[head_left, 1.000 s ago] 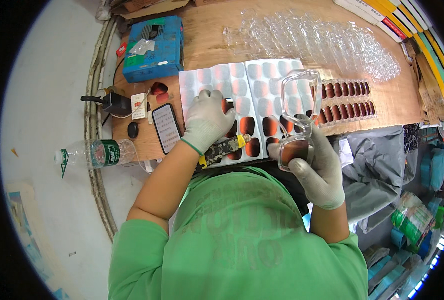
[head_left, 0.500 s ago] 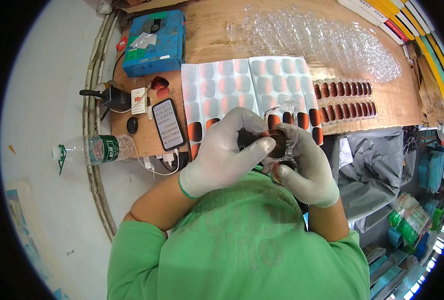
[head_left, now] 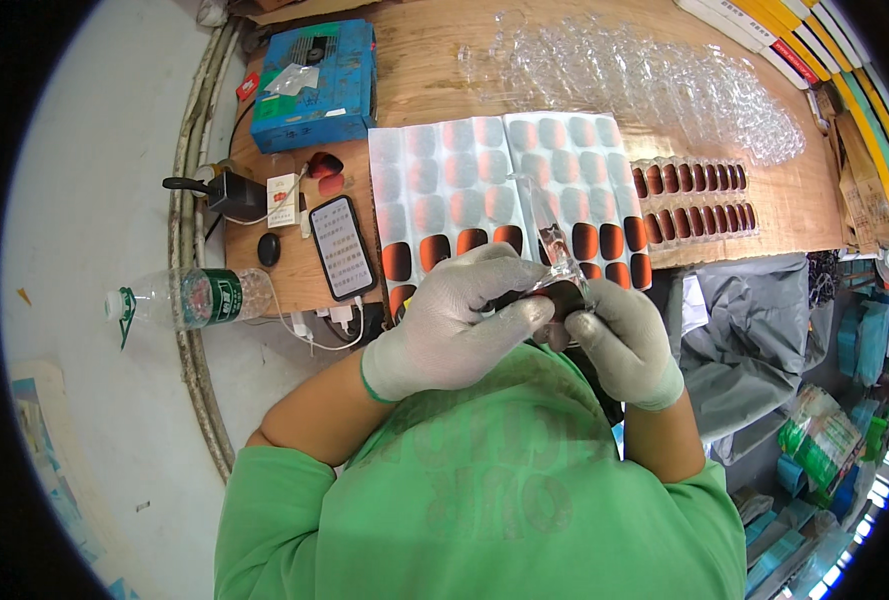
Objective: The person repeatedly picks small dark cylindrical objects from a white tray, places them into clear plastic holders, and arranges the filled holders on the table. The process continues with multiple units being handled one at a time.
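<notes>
Grey-gloved hands [head_left: 454, 328] gripping dark lens [head_left: 567, 295] and clear frame [head_left: 556, 243], hiding part of lens sheet [head_left: 510, 150]; phone [head_left: 342, 248], blue box [head_left: 346, 95] at left.

1. I look through one head-worn fisheye, left of its pair.
2. It faces down over the green shirt [head_left: 444, 465]; left hand [head_left: 449, 328] and right hand [head_left: 626, 345] sit near, mid-frame.
3. Table [head_left: 419, 65] lies farther off, toward the top; wall [head_left: 94, 200] at left; straight edges bend near the rim.
</notes>
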Motion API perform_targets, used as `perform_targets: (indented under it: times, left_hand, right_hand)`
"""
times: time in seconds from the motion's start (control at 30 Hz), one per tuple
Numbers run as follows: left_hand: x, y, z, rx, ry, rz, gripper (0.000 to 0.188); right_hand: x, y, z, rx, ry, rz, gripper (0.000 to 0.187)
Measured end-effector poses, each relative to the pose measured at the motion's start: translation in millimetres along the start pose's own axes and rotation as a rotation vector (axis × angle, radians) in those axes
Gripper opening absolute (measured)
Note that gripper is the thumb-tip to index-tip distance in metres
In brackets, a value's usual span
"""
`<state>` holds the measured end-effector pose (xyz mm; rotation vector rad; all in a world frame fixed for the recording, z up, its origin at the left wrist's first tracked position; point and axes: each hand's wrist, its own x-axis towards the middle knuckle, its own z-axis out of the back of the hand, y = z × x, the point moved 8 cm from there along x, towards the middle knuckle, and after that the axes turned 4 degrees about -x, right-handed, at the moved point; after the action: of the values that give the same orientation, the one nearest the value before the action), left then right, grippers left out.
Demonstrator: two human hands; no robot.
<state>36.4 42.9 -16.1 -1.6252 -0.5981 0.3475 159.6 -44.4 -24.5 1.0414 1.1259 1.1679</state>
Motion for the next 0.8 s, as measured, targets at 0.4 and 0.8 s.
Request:
perform_targets:
  times: [0.4, 0.8]
  left_hand:
    - [-8.1, -44.9, -6.8, 0.386, 0.06, -0.181, 0.016]
    - [14.5, -26.2, -20.0, 0.678, -0.084, -0.094, 0.019]
  right_hand:
    - [3.5, 32.6, 2.6, -0.195, 0.0, 0.287, 0.016]
    - [-1.0, 23.8, 21.1, -0.393, -0.228, 0.179, 0.012]
